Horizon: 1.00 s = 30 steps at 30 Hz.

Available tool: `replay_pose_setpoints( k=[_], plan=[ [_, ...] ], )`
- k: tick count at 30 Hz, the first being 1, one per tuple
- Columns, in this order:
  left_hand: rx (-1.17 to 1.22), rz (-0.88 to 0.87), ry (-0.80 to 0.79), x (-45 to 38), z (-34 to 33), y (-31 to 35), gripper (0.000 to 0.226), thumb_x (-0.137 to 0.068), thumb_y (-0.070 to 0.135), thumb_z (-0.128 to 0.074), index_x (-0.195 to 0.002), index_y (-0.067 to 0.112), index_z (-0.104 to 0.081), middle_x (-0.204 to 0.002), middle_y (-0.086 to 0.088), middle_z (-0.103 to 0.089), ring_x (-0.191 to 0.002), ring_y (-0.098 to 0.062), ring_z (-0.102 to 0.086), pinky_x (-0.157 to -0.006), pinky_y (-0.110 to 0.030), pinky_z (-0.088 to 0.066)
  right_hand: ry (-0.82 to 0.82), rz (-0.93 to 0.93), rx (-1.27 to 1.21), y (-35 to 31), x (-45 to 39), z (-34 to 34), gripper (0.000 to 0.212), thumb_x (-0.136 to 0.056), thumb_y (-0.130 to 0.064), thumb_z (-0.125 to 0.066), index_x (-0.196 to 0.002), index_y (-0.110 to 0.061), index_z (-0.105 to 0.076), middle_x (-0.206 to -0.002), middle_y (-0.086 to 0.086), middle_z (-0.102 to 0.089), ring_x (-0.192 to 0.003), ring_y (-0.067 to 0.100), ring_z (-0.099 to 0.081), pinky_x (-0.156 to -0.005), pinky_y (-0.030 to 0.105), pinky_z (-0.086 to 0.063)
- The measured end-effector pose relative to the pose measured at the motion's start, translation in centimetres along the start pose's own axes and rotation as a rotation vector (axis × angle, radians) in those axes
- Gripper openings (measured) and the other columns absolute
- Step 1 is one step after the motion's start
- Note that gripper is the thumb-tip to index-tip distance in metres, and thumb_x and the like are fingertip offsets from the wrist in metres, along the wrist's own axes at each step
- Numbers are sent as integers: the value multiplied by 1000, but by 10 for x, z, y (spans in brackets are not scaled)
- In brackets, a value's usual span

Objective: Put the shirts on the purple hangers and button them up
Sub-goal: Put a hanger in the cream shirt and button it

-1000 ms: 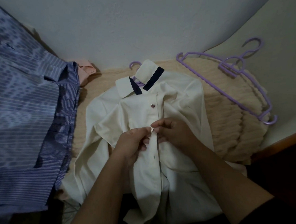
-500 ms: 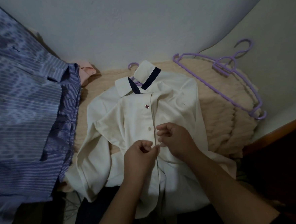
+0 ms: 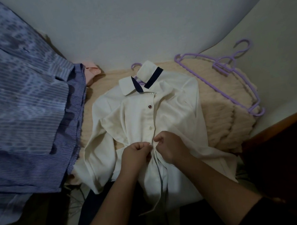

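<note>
cream shirt [image 3: 162, 122] lies flat on the beige blanket [image 3: 220, 118], purple hook [image 3: 135, 65] poking out past its collar | blue striped shirts [image 3: 30, 120] crowd its left edge, spare purple hangers [image 3: 229, 78] off to its right, wall right behind | left hand [image 3: 135, 152] and right hand [image 3: 171, 146] both curled, pinching the shirt's front placket just below the second button

Blue shirts [image 3: 27, 120] block left, hangers [image 3: 230, 82] right
</note>
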<state>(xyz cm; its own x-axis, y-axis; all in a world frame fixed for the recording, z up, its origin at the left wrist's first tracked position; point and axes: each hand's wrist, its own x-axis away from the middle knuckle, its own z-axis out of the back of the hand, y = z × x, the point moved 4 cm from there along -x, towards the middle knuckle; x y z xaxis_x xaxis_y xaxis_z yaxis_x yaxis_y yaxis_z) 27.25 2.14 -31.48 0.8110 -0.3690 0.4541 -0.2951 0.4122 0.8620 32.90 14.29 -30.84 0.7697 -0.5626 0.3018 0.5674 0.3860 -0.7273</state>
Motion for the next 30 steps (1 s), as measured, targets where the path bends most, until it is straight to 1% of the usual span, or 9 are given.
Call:
replay_pose_setpoints(
  k=[2,5,9,13,15,18,22,25,30],
  plan=[
    [105,54,-8,-3,0,-1,12,-84,16,-69,-78,6,-74,-75,-14,-72,-70,-19,-63,-79,-37,-54,10,-45,-86,0,-5,1,22,-81,-4,-54,-96,-18,-62,-100,4,-63,-100,25,-60,-87,33,-48],
    [201,47,-10,-9,0,6,8,-85,16,-69,-80,13,-74,-76,-11,-71,-73,-18,-62,-74,-30,-53,120,-102,-251,-1,-16,9,24,-77,-3,-56,-74,-27,-52,-84,4,-62,-85,29,-64,-76,33,-52],
    [232,-11,31,-20,0,24,6,-85,16,-70,-86,12,-74,-82,-14,-72,-72,-18,-61,-71,-29,-53,236,-37,-300,-8,-29,25,26,-75,0,-61,-71,-23,-50,-79,3,-61,-78,24,-62,-73,30,-50],
    [214,-12,-5,-30,-8,28,9,-86,17,-70,-90,10,-75,-87,-18,-73,-75,-22,-64,-77,-34,-56,155,-89,-348,-7,-36,20,28,-69,4,-62,-68,-21,-49,-72,5,-59,-77,31,-64,-76,44,-56],
    [221,1,-8,-33,-9,25,9,-86,16,-70,-91,10,-75,-83,-17,-73,-72,-19,-63,-71,-28,-54,129,-121,-385,-4,-37,20,27,-68,6,-61,-69,-17,-47,-70,9,-58,-72,32,-63,-70,44,-55],
    [238,11,-24,-36,-10,20,9,-85,15,-70,-91,9,-75,-69,-6,-70,-63,-12,-62,-65,-24,-52,88,-147,-459,-3,-37,22,28,-68,11,-59,-68,-12,-43,-62,12,-53,-60,26,-58,-57,35,-48],
    [241,21,-67,-40,-10,15,10,-86,16,-68,-92,8,-72,-73,-6,-71,-67,-14,-64,-71,-29,-52,71,-132,-490,-5,-35,23,29,-70,11,-63,-70,-10,-43,-66,21,-57,-58,28,-60,-59,36,-52],
    [273,5,-77,-43,-10,14,9,-91,13,-61,-94,7,-67,-70,-1,-71,-65,-9,-65,-67,-24,-53,87,-113,-512,-5,-34,22,28,-73,12,-62,-67,-9,-44,-72,21,-61,-61,26,-62,-57,32,-55],
    [296,-4,-105,-43,-11,12,6,-89,4,-61,-94,5,-65,-72,-6,-68,-62,-12,-62,-67,-24,-53,170,-51,-477,-1,-30,19,29,-69,5,-68,-60,-13,-48,-70,18,-64,-72,36,-66,-72,47,-55]
  ],
)
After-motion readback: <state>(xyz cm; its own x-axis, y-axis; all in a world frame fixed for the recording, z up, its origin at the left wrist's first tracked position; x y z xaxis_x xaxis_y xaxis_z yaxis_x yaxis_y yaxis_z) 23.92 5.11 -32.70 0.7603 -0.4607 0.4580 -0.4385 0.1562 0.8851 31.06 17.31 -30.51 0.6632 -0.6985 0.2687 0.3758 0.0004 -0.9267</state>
